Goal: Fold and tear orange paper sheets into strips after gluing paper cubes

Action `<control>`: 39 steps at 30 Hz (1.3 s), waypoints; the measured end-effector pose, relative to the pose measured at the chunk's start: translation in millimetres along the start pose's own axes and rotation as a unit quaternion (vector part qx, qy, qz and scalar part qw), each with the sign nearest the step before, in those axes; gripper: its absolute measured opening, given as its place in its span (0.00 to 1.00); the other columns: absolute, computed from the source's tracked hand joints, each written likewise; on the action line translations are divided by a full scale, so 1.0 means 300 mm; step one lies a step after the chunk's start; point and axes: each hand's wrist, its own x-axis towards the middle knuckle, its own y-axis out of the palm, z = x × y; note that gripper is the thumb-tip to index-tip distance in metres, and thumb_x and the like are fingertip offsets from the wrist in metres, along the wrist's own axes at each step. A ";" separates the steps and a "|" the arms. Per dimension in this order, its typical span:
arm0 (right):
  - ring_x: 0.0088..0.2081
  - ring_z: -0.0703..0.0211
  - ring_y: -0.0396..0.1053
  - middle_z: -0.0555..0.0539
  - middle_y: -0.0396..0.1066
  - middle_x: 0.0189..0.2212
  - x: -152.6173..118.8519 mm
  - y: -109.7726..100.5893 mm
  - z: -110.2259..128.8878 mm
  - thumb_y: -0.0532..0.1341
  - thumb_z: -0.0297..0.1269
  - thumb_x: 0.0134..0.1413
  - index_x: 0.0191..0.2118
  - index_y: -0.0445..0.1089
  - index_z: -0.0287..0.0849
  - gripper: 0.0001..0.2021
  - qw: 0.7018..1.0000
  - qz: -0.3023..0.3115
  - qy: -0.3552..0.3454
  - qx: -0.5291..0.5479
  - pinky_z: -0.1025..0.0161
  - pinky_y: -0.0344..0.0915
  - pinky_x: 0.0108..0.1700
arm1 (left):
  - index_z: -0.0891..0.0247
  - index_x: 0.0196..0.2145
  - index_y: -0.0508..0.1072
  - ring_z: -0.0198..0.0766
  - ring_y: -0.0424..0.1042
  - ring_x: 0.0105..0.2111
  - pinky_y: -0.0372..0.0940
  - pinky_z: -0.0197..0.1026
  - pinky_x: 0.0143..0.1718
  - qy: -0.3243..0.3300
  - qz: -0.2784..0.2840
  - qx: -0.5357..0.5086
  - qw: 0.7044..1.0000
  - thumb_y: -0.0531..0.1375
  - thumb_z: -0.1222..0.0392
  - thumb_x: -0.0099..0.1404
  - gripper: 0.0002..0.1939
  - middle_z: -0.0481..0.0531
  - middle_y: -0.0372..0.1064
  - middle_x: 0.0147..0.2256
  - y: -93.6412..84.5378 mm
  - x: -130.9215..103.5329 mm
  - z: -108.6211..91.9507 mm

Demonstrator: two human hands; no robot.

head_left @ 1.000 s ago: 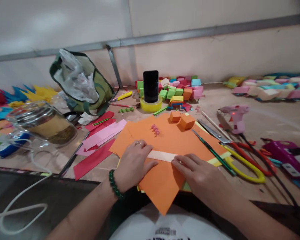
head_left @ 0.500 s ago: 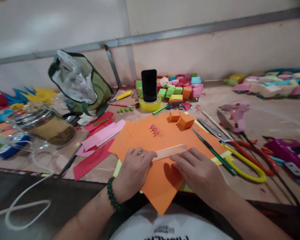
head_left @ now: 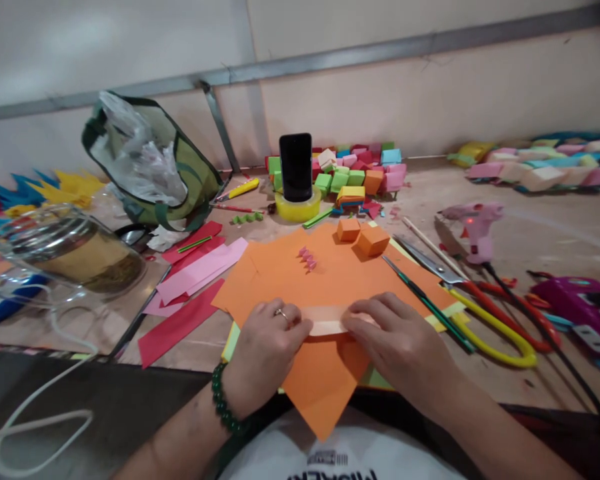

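A pale peach paper strip (head_left: 326, 323) stretches between my hands, with a fold line running along its length. My left hand (head_left: 270, 343) grips its left end between thumb and fingers; a ring and a green bead bracelet show on that side. At the other end, my right hand (head_left: 397, 343) pinches the strip, its fingers bent over it. Both hands rest on orange paper sheets (head_left: 280, 267), one corner of which points toward my body. A small pink zigzag paper piece (head_left: 307, 259) lies beyond the strip, and two orange paper boxes (head_left: 373, 240) sit farther back.
Scissors (head_left: 485, 313), a green craft knife (head_left: 425, 300) and a pink glue gun (head_left: 475, 230) lie at right. Red and pink strips (head_left: 180, 320), a glass jar (head_left: 80, 253) and a green bag (head_left: 190, 173) are at left. A phone (head_left: 296, 167) stands in yellow tape (head_left: 297, 205).
The strip has been drawn lower and now shows a lengthwise fold. My right hand has closed in on its right end, and the view has shifted slightly.
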 end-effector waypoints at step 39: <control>0.29 0.58 0.65 0.48 0.65 0.25 -0.031 0.017 -0.045 0.57 0.33 0.58 0.25 0.62 0.44 0.10 0.966 0.040 0.221 0.127 0.61 0.62 0.30 | 0.64 0.31 0.64 0.35 0.64 0.26 0.64 0.40 0.29 -0.119 0.090 -0.014 0.989 0.45 0.65 0.70 0.12 0.53 0.60 0.34 -0.024 0.043 -0.004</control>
